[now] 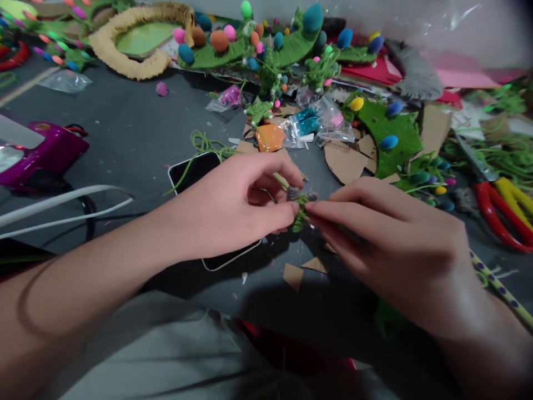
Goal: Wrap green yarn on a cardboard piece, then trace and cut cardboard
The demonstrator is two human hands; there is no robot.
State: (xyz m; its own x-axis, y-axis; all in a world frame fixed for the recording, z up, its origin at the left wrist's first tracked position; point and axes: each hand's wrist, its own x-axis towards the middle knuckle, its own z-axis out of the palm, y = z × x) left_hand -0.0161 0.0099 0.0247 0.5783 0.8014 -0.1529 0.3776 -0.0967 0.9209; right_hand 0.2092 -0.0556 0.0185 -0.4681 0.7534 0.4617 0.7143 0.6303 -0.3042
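Note:
Over the dark table, a small yarn-wrapped piece point(298, 223), green with some grey, is pinched between thumb and fingers of my left hand point(237, 203). My right hand point(400, 239) has its thumb and fingertips pressed together at the right side of the same piece. Whether a strand of yarn lies in that pinch is too small to make out. Under my left hand lies a smartphone point(195, 169) with a dark screen, mostly covered. Loose green yarn point(208, 143) trails across its upper edge. Small cardboard scraps point(293, 276) rest just below my fingers.
Red-handled scissors point(497, 216) lie at the right beside yellow-handled ones point(514, 197). Along the back sit green yarn-wrapped shapes point(287, 53) with coloured balls and a tan ring-shaped piece point(104, 50). A purple device point(54, 153) and white cable point(62, 200) occupy the left.

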